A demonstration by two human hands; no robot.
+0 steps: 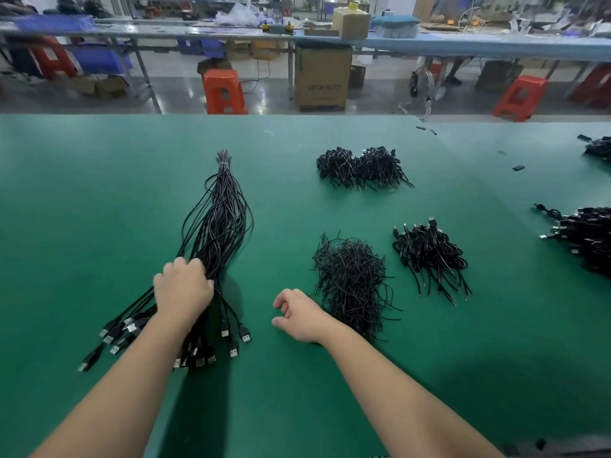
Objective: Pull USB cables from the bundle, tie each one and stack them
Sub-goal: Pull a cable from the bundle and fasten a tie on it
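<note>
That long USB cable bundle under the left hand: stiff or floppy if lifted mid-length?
Probably floppy: the bundle strands bow apart. The white tie binds only the far end, so plug ends would likely splay. The left hand grips mid-bundle.

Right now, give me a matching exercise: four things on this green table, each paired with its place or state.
Things:
1. cable bundle
2. left hand
3. right hand
4. pile of loose ties

Places or states:
A. loosely curled, holding nothing
B. just right of the right hand
C. bound with a white tie at its far end
D. gripping the bundle

Pairs: 1-C, 2-D, 3-A, 4-B
</note>
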